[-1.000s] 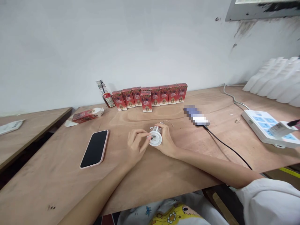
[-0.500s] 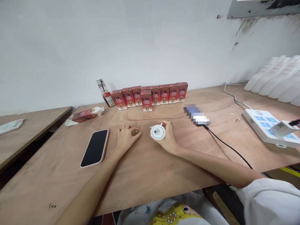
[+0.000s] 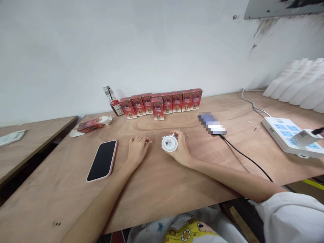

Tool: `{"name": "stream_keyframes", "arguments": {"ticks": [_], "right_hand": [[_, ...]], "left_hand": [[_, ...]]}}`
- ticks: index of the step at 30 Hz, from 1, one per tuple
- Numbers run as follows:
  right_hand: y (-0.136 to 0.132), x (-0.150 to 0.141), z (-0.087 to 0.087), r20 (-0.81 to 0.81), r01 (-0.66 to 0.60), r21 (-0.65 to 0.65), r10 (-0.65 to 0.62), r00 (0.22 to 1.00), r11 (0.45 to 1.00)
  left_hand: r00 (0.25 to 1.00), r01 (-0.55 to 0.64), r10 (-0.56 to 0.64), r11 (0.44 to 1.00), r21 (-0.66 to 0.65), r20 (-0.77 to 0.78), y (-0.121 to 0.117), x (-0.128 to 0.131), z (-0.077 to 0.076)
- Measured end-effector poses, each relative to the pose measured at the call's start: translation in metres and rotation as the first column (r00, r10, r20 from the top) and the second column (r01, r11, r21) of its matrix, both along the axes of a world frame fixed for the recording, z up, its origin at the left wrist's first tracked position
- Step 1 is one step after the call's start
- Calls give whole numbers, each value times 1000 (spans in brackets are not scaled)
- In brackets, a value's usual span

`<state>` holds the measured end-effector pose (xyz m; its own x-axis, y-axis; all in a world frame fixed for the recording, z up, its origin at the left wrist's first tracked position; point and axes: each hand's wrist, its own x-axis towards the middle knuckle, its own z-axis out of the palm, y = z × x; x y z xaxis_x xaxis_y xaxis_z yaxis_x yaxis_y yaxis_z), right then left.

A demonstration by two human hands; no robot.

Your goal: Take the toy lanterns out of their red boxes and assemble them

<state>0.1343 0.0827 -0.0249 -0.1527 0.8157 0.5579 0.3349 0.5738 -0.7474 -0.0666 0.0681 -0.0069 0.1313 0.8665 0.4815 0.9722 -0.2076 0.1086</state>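
Note:
My right hand (image 3: 180,151) grips a small white round device (image 3: 169,144) and holds it on edge just above the wooden table (image 3: 162,182), its flat round face turned toward me. A thin bent wire (image 3: 184,131) lies just behind that hand. My left hand (image 3: 137,149) rests palm down on the table a little left of the device. Its fingers are stretched out toward the device, and nothing shows in them.
A pink-cased phone (image 3: 102,160) lies face up at the left. Several red boxes (image 3: 162,101) stand in a row by the wall, and an opened one (image 3: 92,125) lies on its side. A blurred item with a black cable (image 3: 243,157) and a white power strip (image 3: 291,135) are at the right.
My left hand left the device and went down to the table at its left; a small dark piece seen at its fingertips half a second ago is now hidden. My right hand turned the device's face toward me.

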Motion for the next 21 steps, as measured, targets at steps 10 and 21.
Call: {"name": "stream_keyframes", "arguments": {"ticks": [10, 21], "right_hand": [[0, -1, -2, 62, -29, 36, 27, 998, 999], [-1, -1, -2, 108, -47, 97, 36, 994, 994]], "left_hand": [[887, 326, -443, 800, 504, 130, -39, 45, 28], [942, 208, -314, 820, 534, 115, -34, 59, 14]]}}
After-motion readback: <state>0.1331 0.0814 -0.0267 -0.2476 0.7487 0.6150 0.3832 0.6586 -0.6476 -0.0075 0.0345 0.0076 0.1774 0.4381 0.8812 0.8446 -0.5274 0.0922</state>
